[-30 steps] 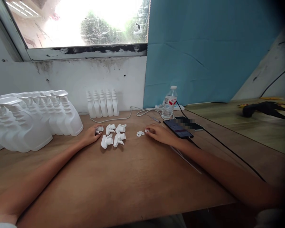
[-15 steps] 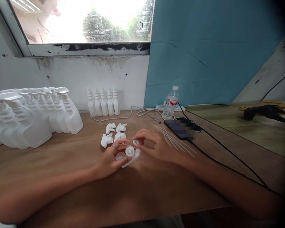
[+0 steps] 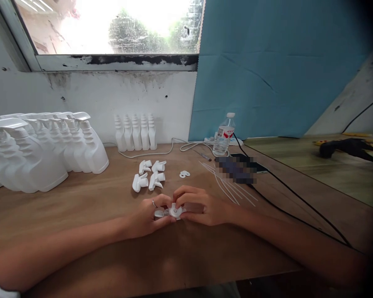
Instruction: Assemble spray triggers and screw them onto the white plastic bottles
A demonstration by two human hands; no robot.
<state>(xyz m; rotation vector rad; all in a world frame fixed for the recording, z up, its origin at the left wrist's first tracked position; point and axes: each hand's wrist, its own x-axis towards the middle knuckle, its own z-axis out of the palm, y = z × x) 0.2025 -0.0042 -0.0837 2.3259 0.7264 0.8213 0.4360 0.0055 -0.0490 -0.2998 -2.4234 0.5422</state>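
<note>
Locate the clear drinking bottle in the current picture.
In the head view, the clear bottle stands right of centre at the back of the table, before the blue sheet.

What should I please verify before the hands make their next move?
1. Left hand has a grip on the white trigger head: ok.
2. Right hand steadies the same head: ok.
3. A ring seated inside that head: cannot tell, too small.
4. Loose white rings lie clear of both hands: ok.
5. Thin white tubes neatly bundled: not ok, they are spread out.
</note>
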